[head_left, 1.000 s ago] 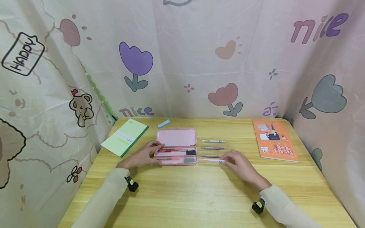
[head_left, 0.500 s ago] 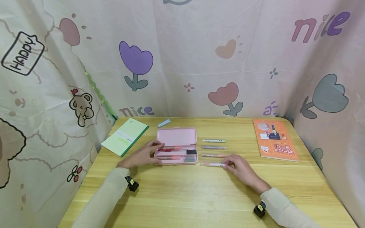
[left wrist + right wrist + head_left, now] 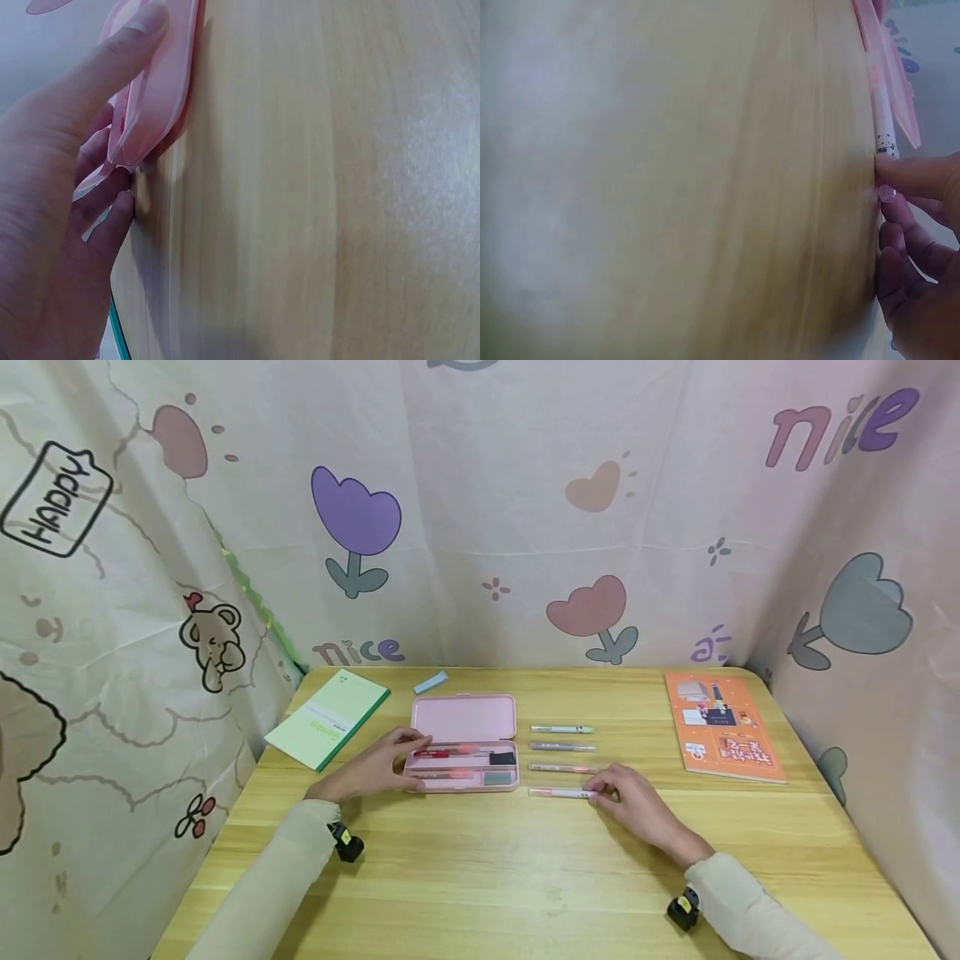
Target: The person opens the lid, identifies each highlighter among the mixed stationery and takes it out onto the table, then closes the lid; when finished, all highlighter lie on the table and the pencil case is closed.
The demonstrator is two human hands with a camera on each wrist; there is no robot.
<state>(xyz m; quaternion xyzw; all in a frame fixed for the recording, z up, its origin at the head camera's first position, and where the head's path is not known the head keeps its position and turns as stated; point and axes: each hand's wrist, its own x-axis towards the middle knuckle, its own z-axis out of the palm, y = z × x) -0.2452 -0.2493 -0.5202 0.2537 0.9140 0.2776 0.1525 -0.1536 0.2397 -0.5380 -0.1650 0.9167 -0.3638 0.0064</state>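
At the table's middle lies an open pink pencil case [image 3: 462,788], its lid leaning back. Inside are a red pen [image 3: 432,754], other pens and a grey block [image 3: 497,778]. My left hand [image 3: 377,766] grips the case's left end, thumb on the front wall in the left wrist view, fingers behind. My right hand [image 3: 636,803] pinches the right end of a white pen [image 3: 562,792] with a pink tip and a small panda print, low over the wood. Behind it, three more pens lie in parallel: a brownish one [image 3: 558,768], a purple one [image 3: 561,747] and a white-green one [image 3: 562,728].
A green notebook [image 3: 330,718] lies at the back left, and a small light-blue strip [image 3: 431,682] behind the case. An orange book [image 3: 722,727] lies at the right. Printed curtains [image 3: 480,510] rise along the table's back and sides.
My right hand has drawn the white pen toward me, opening a gap from the brownish pen; over the last half second it barely moved. My left hand keeps its hold on the case.
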